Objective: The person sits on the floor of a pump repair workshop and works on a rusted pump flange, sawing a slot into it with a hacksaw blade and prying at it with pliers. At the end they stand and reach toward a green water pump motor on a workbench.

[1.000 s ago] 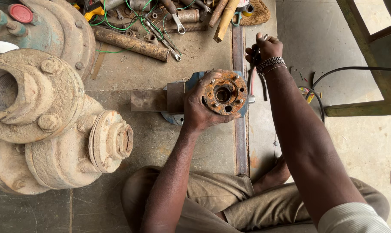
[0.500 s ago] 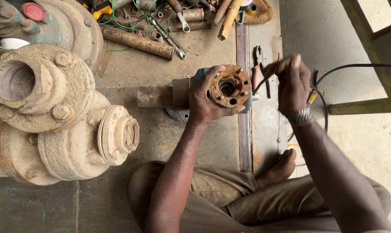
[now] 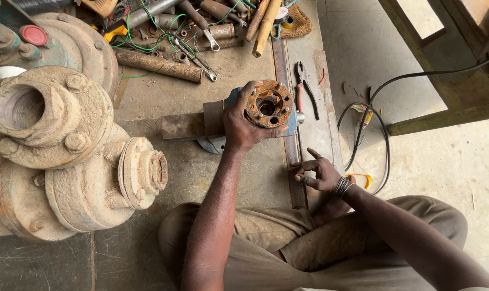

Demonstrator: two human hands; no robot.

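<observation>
My left hand [image 3: 242,126] grips a round rusty flange part [image 3: 268,104] with bolt holes and a central bore, held against a blue metal body [image 3: 291,123] beside a flat steel block [image 3: 185,125]. My right hand [image 3: 319,173] hovers low near my crossed legs, fingers apart and holding nothing, just above a long steel bar [image 3: 292,156] lying on the floor. Pliers [image 3: 305,89] with red handles lie on the floor to the right of the flange, apart from both hands.
Large dusty cast pump housings [image 3: 66,156] fill the left side. A clutter of pipes, wrenches [image 3: 201,59], green wire and wooden handles [image 3: 266,24] lies at the top. A black cable [image 3: 382,134] loops on the concrete at right near a wooden frame [image 3: 444,116].
My right hand has drawn back from the pliers near the flange and dropped toward my legs, empty. The pliers now lie on the floor. My left hand still holds the flange.
</observation>
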